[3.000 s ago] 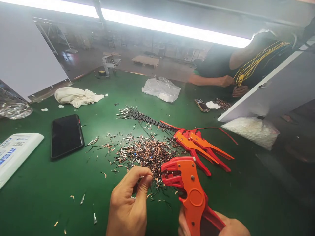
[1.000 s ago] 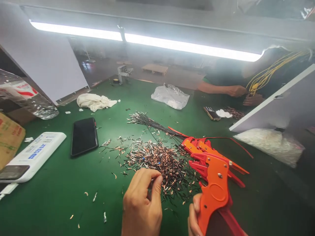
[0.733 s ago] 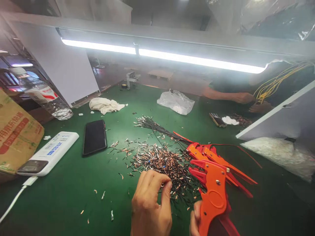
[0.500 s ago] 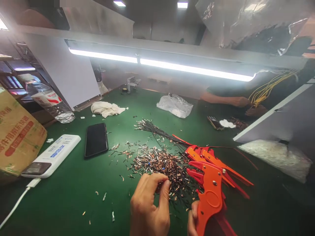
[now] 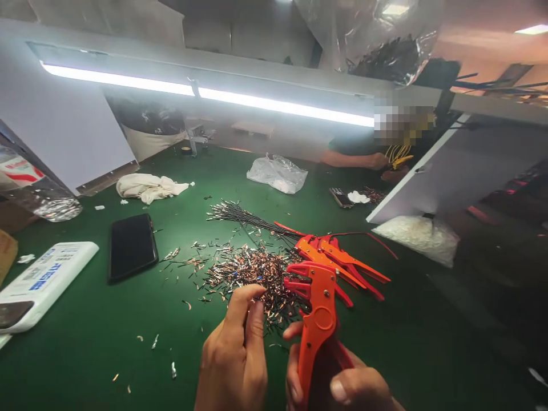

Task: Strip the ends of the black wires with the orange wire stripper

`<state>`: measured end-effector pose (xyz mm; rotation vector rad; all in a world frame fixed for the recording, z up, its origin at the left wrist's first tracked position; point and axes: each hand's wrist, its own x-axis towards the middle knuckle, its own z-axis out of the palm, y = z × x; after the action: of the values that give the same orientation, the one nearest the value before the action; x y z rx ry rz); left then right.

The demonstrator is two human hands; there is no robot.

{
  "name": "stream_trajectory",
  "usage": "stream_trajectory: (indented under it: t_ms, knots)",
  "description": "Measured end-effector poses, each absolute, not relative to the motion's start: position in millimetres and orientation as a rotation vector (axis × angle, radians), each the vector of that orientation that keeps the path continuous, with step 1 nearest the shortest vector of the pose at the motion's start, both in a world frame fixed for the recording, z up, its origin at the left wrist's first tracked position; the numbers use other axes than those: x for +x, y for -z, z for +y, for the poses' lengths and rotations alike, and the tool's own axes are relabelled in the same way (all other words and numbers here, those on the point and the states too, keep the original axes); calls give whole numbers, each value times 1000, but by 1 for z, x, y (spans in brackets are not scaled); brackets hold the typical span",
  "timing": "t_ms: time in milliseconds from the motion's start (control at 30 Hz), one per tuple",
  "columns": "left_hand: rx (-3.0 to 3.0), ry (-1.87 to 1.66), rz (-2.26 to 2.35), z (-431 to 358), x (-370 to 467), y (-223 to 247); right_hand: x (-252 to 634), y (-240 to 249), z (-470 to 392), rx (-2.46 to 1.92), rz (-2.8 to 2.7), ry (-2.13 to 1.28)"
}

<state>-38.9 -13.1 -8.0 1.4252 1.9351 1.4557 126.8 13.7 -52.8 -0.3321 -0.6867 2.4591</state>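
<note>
My right hand (image 5: 362, 385) is wrapped around the handles of an orange and red wire stripper (image 5: 319, 319), whose jaws point left over the scrap pile. Just left of it is my left hand (image 5: 235, 348), fingers curled and thumb close to the index finger; whatever may be between them is hidden. Beyond both hands lies a heap of short wire offcuts (image 5: 257, 274), black with bits of copper. Behind the heap rests a bundle of black wires (image 5: 246, 218) with bare, silvery ends. More orange and red wire strippers (image 5: 346, 264) lie on the green table at its right.
A dark phone (image 5: 132, 247) and a white power bank (image 5: 47, 282) lie at left, near a plastic bottle (image 5: 38, 182). Farther back are a white cloth (image 5: 149, 187) and a clear bag (image 5: 278, 173). A co-worker's hand (image 5: 377, 161) holds yellow wires beyond a white divider (image 5: 436, 165).
The view has turned right, so the table's things sit farther left. More of my right hand shows around the wire stripper. My left thumb and index finger look slightly less tightly closed.
</note>
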Motion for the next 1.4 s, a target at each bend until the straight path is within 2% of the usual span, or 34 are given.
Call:
stream_trajectory:
  t_ms: [200,467,800,900,1033,1200,1400]
  knots:
    - [1486,-1335,2023,-17,-34,-2,126,53,7,-400,-706,-2343]
    - [1435,-1279,1980,-16,-24,-19,131,48,10,-434,-1033,-2222]
    - [1381,-1307,1866,-18,-12,-14,130,38,10,-420,-933,-2256]
    - [1306,-1318,1865,-18,-18,-13,128,41,11,-492,-992,-2175]
    - [1169,-1322,1885,-15,-32,-8,135,42,20,-950,-1242,-1788]
    - [1144,-1400,1934,-6,-34,4,158,45,40,-1715,-1639,-815]
    - [1378,-1417,1923,1,-28,23,158,63,37,-1845,-2054,-260]
